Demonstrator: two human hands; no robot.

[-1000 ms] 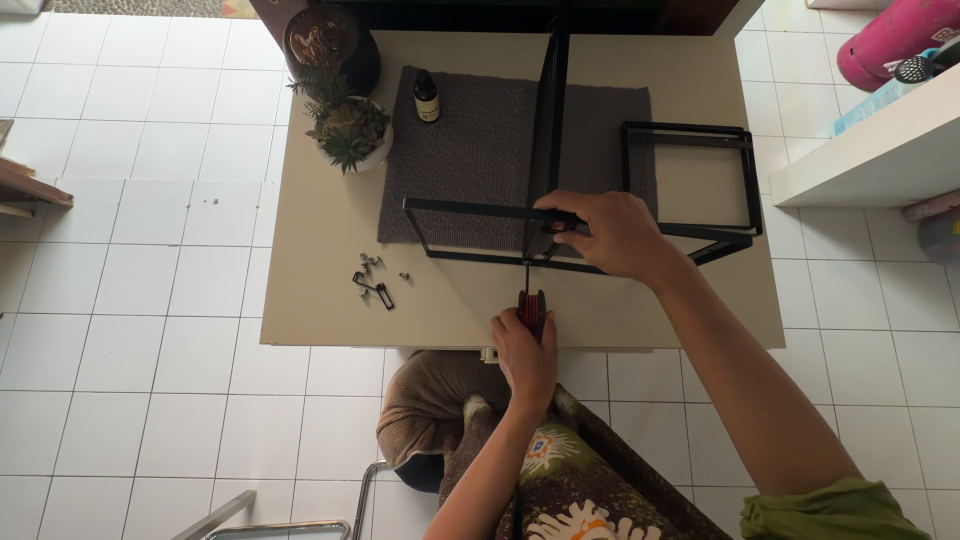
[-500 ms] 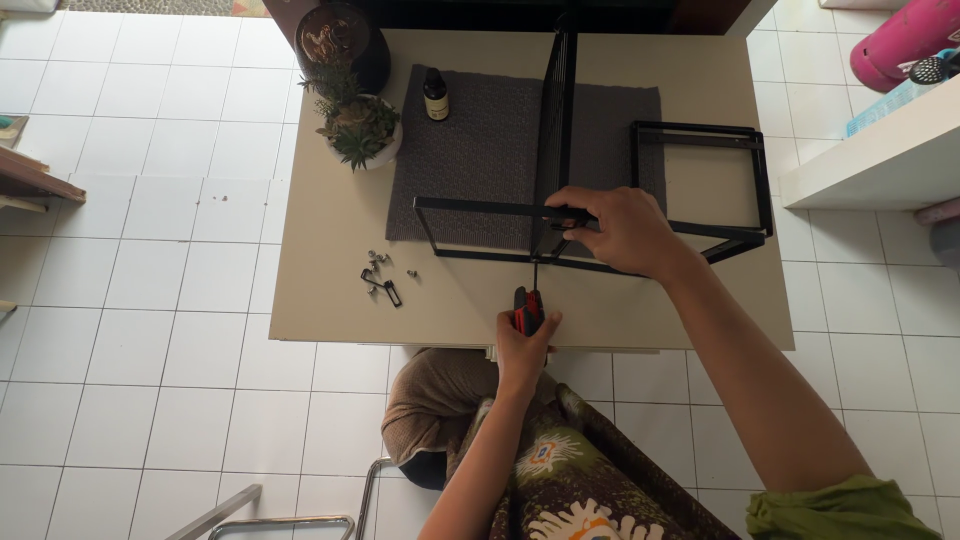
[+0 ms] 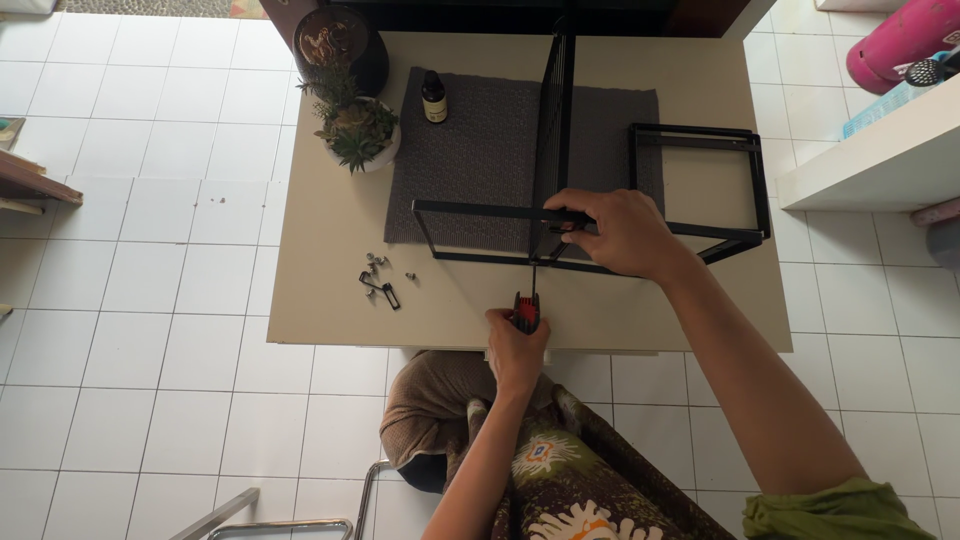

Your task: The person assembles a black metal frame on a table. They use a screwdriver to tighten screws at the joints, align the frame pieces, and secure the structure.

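Left hand (image 3: 517, 345) at the near edge of the worktop (image 3: 320, 300), clamped around the red-and-black handle of a screwdriver (image 3: 527, 308); shaft pointing away from the body, tip up at the frame (image 3: 480, 212). Right hand (image 3: 618, 232) just beyond the left, closed over the near top bar of the black metal frame, fingers wrapped at the spot where the upright panel meets the bar. Hands apart, one ahead of the other, linked only by the tool and frame.

Frame standing on a grey mat (image 3: 470, 150) under and beyond the right hand, open square end stretching off to the right of that hand. Small heap of screws and brackets (image 3: 380, 280) loose on the worktop, left of the left hand, well apart from it. Further off, beyond and left of both hands: a small dark bottle (image 3: 433, 97) on the mat's far corner, a potted succulent (image 3: 355, 130) beside the mat, a dark round pot (image 3: 340, 40) behind it. White shelf (image 3: 880, 150) off to the right of the right arm, pink thing (image 3: 905, 40) past it. White tiled floor (image 3: 150, 350) all around.
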